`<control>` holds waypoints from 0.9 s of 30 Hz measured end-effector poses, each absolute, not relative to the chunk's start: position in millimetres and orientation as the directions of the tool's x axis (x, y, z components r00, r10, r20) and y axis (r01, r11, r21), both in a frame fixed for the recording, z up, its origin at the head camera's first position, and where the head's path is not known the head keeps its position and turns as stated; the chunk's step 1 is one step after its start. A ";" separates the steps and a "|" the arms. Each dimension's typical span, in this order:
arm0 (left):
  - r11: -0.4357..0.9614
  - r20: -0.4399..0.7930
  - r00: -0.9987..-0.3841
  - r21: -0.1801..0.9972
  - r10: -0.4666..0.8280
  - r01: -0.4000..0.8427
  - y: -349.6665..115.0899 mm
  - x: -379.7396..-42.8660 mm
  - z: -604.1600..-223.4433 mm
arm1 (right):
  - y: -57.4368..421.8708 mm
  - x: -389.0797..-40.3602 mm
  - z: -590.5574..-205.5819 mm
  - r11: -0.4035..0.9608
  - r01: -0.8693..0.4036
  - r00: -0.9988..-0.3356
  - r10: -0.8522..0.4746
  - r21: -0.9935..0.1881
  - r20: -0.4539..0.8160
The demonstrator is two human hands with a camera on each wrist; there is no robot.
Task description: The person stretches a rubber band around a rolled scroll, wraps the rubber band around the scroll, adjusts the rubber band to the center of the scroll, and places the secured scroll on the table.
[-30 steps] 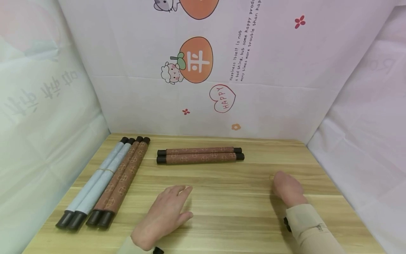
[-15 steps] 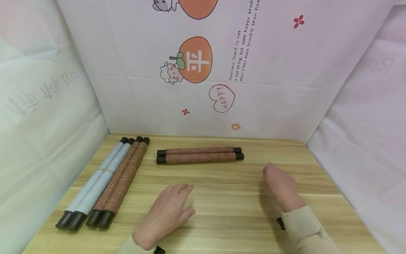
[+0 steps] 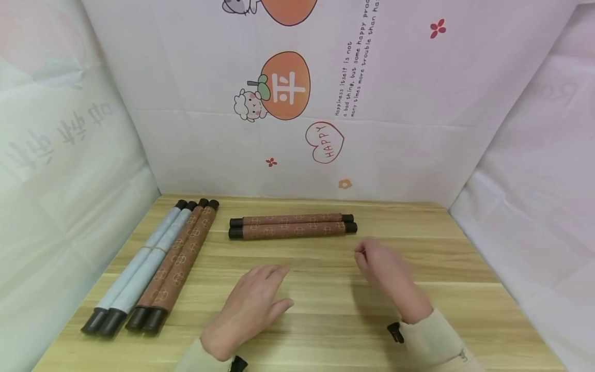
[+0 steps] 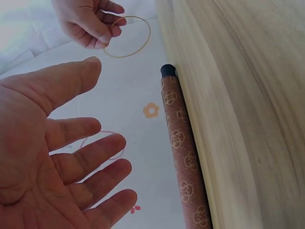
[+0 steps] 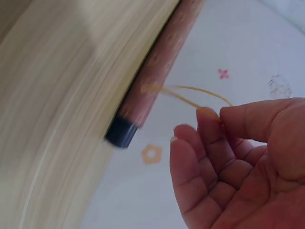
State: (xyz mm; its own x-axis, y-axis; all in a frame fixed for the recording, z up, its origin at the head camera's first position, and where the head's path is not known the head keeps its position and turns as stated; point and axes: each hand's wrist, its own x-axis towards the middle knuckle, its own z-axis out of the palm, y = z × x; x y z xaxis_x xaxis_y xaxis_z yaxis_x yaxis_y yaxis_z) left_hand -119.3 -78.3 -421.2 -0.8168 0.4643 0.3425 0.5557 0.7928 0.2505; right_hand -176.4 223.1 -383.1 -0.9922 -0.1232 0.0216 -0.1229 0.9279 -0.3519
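My right hand (image 3: pixel 388 276) pinches a thin yellow rubber band (image 4: pixel 150 33) between thumb and index finger, over the right half of the table. The band hangs as a loose loop, and in the right wrist view it overlaps a brown scroll. That scroll (image 3: pixel 295 230), wound as two parallel rolls with black end caps and a gold flower pattern, lies crosswise at the back of the table. My left hand (image 3: pixel 251 305) is held over the table in front of it, fingers relaxed and thumb apart. In the left wrist view its palm (image 4: pixel 28 176) shows nothing in it.
On the left a pale blue scroll (image 3: pixel 139 274) lies lengthwise with a rubber band (image 3: pixel 155 249) round its middle. Beside it rests another brown scroll (image 3: pixel 178 258). White printed cloth (image 3: pixel 395 144) walls in the wooden table (image 3: pixel 325 330) at the back and both sides.
My right hand has moved left across the table with the rubber band, toward the left hand. My left hand has shifted slightly right. The scrolls have stayed put.
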 end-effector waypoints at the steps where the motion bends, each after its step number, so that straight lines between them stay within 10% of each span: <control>1: 0.791 0.345 -0.815 0.250 0.466 0.558 -77.2 -119.6 -420.5 | 219.1 -174.6 -382.6 0.919 -0.138 -0.990 -0.138 -0.369 0.028; 14: 0.747 0.357 -0.802 0.313 0.479 0.586 -63.4 -125.0 -414.5 | 172.9 -148.2 -385.7 0.706 -0.425 -0.898 -0.407 -0.567 0.167; 27: 0.730 0.376 -0.833 0.415 0.406 0.543 -58.5 -126.3 -414.2 | 155.1 -131.7 -386.2 0.536 -0.428 -0.854 -0.504 -0.728 0.131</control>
State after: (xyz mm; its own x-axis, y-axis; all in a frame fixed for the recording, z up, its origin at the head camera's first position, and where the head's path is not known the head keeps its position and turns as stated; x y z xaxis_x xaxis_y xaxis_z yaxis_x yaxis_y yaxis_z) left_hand -126.3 -58.5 -414.2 -0.8330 0.4059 0.3760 0.5430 0.7302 0.4147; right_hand -131.7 155.1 -386.2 -0.8538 -0.5038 0.1314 -0.4281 0.5356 -0.7279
